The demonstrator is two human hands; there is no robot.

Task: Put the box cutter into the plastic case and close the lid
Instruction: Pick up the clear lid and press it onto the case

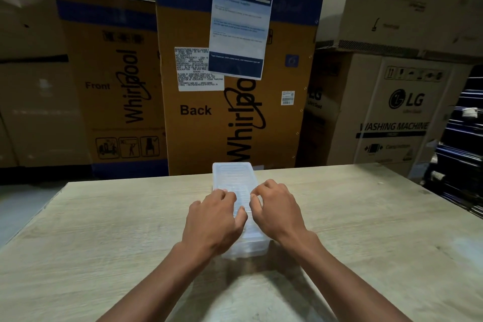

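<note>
A long translucent plastic case point(233, 174) lies lengthwise on the wooden table point(104, 230), its far end near the table's back edge. The ribbed lid lies flat on top of it. My left hand point(215, 219) rests on the case's left side with fingers curled over the lid. My right hand point(275, 210) rests on its right side, fingertips bent down onto the lid. Both hands touch the case from above. The box cutter is not visible; I cannot tell whether it is inside the case.
Tall cardboard appliance boxes point(235, 112) stand right behind the table, one with a printed sheet point(239, 29) taped on it. More boxes point(392, 112) sit at the right. Dark stacked items point(460, 144) are at the far right.
</note>
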